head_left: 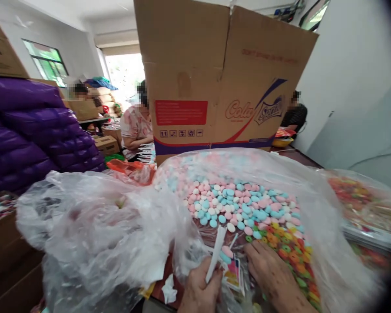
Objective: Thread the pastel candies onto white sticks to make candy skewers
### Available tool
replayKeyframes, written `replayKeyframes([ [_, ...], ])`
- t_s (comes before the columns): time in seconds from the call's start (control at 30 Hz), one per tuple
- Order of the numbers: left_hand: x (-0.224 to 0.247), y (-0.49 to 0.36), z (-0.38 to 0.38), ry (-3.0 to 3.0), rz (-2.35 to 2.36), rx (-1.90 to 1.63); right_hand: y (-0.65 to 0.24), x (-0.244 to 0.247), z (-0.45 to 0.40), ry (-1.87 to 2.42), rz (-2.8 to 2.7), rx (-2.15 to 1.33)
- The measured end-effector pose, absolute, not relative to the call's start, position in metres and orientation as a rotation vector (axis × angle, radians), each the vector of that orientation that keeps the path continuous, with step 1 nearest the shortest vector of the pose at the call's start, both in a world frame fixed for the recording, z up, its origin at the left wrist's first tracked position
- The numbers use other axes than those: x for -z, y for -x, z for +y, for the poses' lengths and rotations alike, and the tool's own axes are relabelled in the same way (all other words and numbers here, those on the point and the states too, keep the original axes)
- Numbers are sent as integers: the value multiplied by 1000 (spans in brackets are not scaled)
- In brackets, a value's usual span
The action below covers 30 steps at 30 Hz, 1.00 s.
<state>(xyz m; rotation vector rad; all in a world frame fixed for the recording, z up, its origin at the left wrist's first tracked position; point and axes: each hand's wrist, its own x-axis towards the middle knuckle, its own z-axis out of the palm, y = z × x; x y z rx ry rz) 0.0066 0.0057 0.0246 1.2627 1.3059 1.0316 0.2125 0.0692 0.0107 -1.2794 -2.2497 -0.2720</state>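
Observation:
My left hand [202,284] is closed around a flat white strip [217,250] that sticks up between thumb and fingers. Beside it lie a pink and a blue oval candy [226,254] and a colourful printed card [234,276] in clear plastic. My right hand [273,274] reaches in from the right, palm down, with loosely bent fingers at the edge of the ring-shaped gummies [289,245]; its fingertips are partly hidden. Behind both hands spreads a heap of pink, blue and white oval candies [237,202] inside a large clear plastic bag [326,217].
A tall cardboard box [189,87] stands behind the candies. Crumpled clear plastic [107,230] covers the left side. Purple wrapped packs [26,126] are stacked at far left. Another bag of gummies [355,195] sits at right. Several people work farther back, one in a patterned shirt [133,126].

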Motion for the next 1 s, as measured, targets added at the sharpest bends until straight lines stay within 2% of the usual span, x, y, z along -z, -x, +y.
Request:
replayKeyframes([
  [0.1, -25, -6, 5, -1262, 1292, -1050, -205, -30, 67, 1362, -2074, -99],
  [0.27, -30, -5, 2, -1283, 1314, -989, -195, -59, 68, 1291, -1311, -1061],
  [0.37, -32, -4, 1, -1346, 1325, -971, -188, -75, 68, 1178, -1018, -1285],
  [0.57, -35, -5, 1, -1371, 1342, -933, -186, -79, 69, 1103, -936, -1388],
  [0.77, -40, -6, 1, -1336, 1313, -924, -189, -72, 70, 1098, -1085, -1366],
  [1.0, -34, -5, 0, -1353, 1294, -952, -196, -79, 70, 1079, -1561, -1181],
])
